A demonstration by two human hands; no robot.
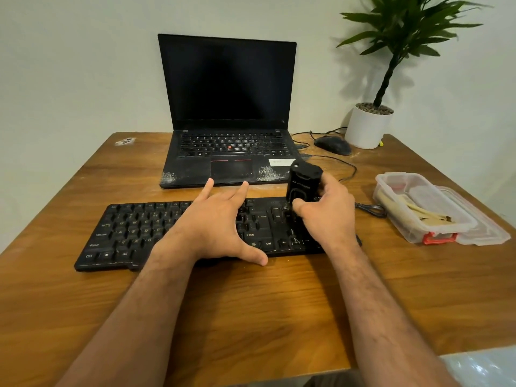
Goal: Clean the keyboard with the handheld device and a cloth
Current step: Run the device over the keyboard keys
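Two bare hands are over the long black plastic keyboard (178, 233) that lies flat across the middle of the brown wooden table (251, 308). The left hand (215, 227) rests on the middle of the keys with its fingers straight and spread wide, the thumb stretched out along the keyboard's near edge; it holds nothing. The right hand (326, 216) is wrapped around a chunky black handheld device (303, 181), fingers curled behind the body and the thumb pressed on its front face. The device stands nearly upright, its lower end down on the right part of the keyboard, near the Enter key and the small block of keys beside it; the tip itself is hidden by the hand.

Behind the keyboard, an open black laptop (227, 113) with a dark screen sits with pale scuffs on its palm rest. To its right lie a black corded mouse (333, 145) and a white round pot with a green leafy plant (368, 127) at the table's far right corner. Near the right edge of the table is a clear plastic box with a red clip (418, 208), its clear lid lying just beside it. I cannot pick out a cloth with certainty
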